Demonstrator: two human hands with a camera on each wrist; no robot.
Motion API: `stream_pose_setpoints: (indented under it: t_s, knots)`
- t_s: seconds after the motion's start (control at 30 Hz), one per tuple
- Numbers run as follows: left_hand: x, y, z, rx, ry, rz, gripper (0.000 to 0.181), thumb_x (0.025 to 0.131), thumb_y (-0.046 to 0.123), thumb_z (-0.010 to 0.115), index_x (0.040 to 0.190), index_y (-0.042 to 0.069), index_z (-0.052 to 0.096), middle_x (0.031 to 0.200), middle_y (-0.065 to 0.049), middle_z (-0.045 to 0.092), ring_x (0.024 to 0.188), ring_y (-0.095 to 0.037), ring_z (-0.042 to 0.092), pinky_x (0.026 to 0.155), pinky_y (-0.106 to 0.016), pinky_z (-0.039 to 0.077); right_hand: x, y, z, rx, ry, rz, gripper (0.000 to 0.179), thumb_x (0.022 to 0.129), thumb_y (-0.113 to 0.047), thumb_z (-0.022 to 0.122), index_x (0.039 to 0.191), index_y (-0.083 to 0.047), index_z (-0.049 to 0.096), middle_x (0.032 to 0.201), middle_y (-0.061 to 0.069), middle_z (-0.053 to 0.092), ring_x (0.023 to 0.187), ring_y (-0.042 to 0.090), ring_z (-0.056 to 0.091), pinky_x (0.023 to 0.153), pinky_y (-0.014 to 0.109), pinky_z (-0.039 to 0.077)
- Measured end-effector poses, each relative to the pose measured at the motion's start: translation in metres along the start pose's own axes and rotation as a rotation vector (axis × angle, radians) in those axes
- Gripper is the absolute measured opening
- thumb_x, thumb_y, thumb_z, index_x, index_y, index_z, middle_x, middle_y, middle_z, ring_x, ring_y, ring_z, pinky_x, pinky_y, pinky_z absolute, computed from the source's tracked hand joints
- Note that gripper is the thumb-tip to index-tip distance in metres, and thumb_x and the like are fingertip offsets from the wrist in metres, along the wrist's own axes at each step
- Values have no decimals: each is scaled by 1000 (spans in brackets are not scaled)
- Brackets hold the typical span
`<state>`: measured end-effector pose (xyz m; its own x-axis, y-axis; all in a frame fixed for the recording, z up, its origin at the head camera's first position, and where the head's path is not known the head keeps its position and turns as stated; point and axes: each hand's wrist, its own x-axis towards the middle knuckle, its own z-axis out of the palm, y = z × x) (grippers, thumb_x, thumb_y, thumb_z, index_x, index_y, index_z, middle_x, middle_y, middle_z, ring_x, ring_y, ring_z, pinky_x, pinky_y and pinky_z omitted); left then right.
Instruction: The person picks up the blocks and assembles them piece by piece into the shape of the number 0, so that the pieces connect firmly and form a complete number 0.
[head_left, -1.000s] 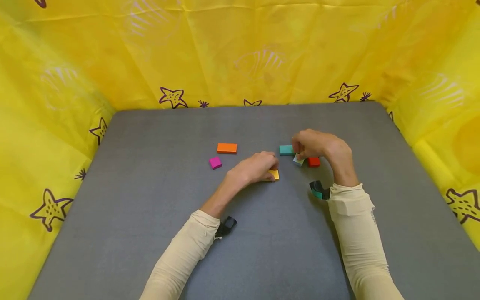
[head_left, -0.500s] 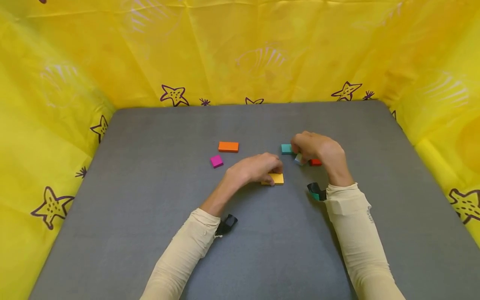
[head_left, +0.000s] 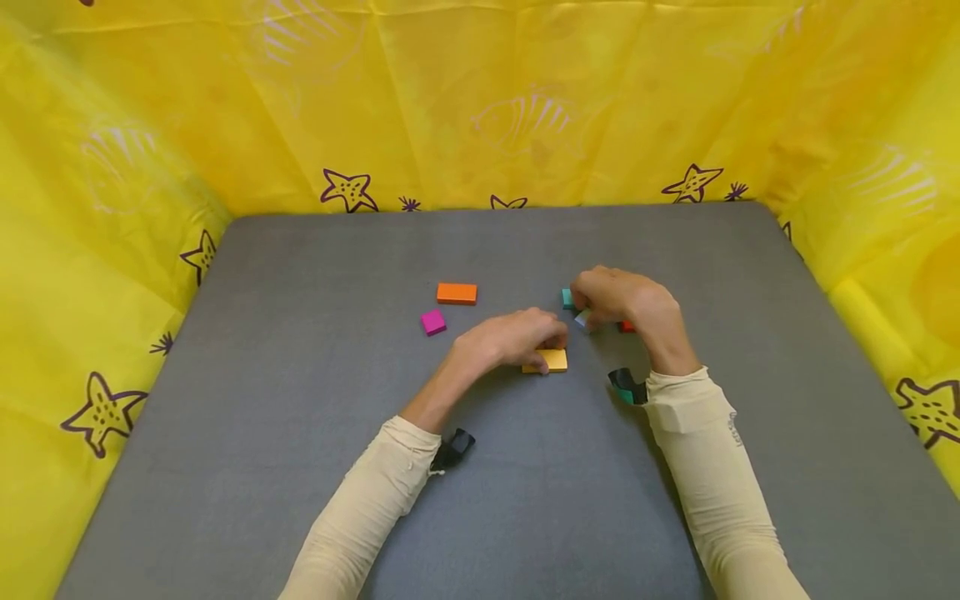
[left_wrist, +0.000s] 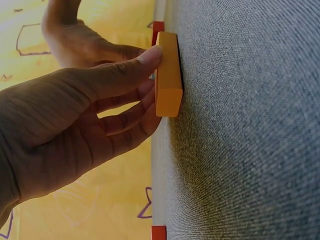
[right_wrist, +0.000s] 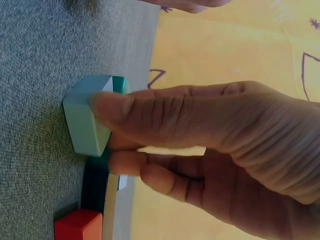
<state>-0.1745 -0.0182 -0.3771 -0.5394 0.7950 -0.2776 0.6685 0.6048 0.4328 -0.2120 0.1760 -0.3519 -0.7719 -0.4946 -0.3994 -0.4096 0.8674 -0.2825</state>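
My left hand [head_left: 508,340] pinches a flat yellow block [head_left: 557,359] between thumb and fingers, low over the grey table; in the left wrist view the block's [left_wrist: 170,75] long edge lies at or just above the surface. With thumb and fingertips, my right hand [head_left: 624,296] holds a small light blue block [right_wrist: 82,127], tilted on the cloth. A teal block [head_left: 567,298] lies behind it, partly covered by that hand. Under the right wrist shows part of a red block [head_left: 627,326]. The right wrist view also has a dark block [right_wrist: 94,187] beside the red one.
An orange block [head_left: 457,293] and a small magenta block [head_left: 433,322] lie left of the hands. Yellow cloth [head_left: 480,100] with sea-creature drawings rises along the back and sides of the grey tabletop [head_left: 315,358].
The yellow block has shifted slightly right and nearer in my left hand. My right hand has slid left with the light blue block, covering more of the teal block.
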Motion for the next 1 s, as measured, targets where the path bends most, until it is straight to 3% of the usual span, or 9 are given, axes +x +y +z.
stream_pose_setpoints:
  t_s: [0.1, 0.23, 0.33, 0.43, 0.53, 0.63, 0.73, 0.87, 1.0]
  knots:
    - [0, -3, 0, 0, 2, 15, 29, 90, 16, 83, 114, 5, 69, 104, -8, 68, 93, -18, 59, 85, -28, 50, 1, -1, 1, 9, -6, -28, 16, 84, -3, 84, 92, -5, 71, 80, 6, 61, 76, 22, 58, 65, 32, 47]
    - [-8, -11, -9, -15, 7, 22, 32, 93, 16, 80, 121, 6, 69, 113, -10, 70, 101, -21, 63, 93, -32, 53, 2, -3, 2, 9, 7, -42, 16, 82, 0, 82, 91, -6, 71, 75, 3, 57, 74, 21, 58, 61, 32, 47]
    - [-23, -24, -23, -17, 42, -33, 34, 94, 13, 78, 126, 6, 68, 119, -12, 68, 108, -24, 62, 100, -36, 52, 3, -5, 2, -1, 19, -43, 16, 82, -1, 82, 92, -6, 71, 76, 4, 57, 75, 22, 59, 59, 33, 49]
    - [-45, -40, -36, 26, 100, -163, 33, 94, 9, 77, 126, 6, 69, 118, -14, 67, 109, -27, 62, 99, -41, 53, 3, -6, 3, 6, 13, -41, 16, 82, -3, 82, 94, -6, 71, 80, 5, 58, 79, 23, 60, 56, 34, 51]
    - [-67, -54, -46, 49, 115, -346, 33, 93, 5, 77, 124, 8, 70, 119, -15, 68, 106, -28, 62, 95, -43, 54, 3, -7, 4, 33, -2, -25, 16, 83, -5, 82, 94, -8, 70, 83, 6, 58, 82, 25, 59, 52, 36, 52]
    - [-83, -64, -50, 18, 67, -507, 36, 90, 0, 76, 123, 11, 71, 120, -14, 68, 102, -28, 60, 88, -42, 53, 4, -10, 4, 45, 0, -29, 16, 84, -5, 81, 93, -8, 69, 84, 6, 57, 84, 25, 59, 50, 37, 51]
    - [-91, -71, -48, -34, -2, -593, 37, 87, -2, 74, 121, 14, 71, 117, -13, 66, 97, -26, 57, 79, -37, 48, 4, -11, 5, 52, -5, -28, 15, 84, -4, 80, 92, -9, 68, 83, 6, 56, 83, 25, 59, 49, 37, 51]
    - [-88, -73, -44, -41, -54, -587, 26, 89, -1, 74, 109, 14, 68, 103, -8, 62, 89, -23, 53, 72, -32, 41, 3, -10, 6, 53, -11, -22, 15, 85, -4, 80, 92, -9, 68, 81, 5, 56, 81, 23, 59, 48, 37, 50]
    - [-79, -68, -39, -17, -53, -517, 22, 89, 0, 73, 102, 14, 65, 97, -5, 60, 88, -22, 54, 71, -31, 40, 3, -10, 6, 36, -3, -31, 14, 84, -6, 81, 93, -10, 70, 80, 4, 58, 82, 22, 59, 53, 36, 51]
